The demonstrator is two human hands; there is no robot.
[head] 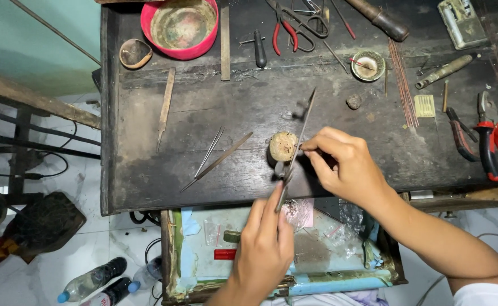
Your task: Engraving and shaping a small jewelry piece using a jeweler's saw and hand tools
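Gripping long thin steel file (300, 136) with left hand (266, 249), stiff, light; pinching something tiny, unclear, with right hand (345, 164) against round wooden peg (283, 146) on dark counter (203, 102).

Left hand (266, 243) grips file (296, 150); right hand (345, 164) steadies it.

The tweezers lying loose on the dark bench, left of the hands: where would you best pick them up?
Probably at the joined upper end of the tweezers, pinched from above. They lie flat, slanting, legs splayed toward the lower tip; a thin rod lies close on their right, so come from the left.
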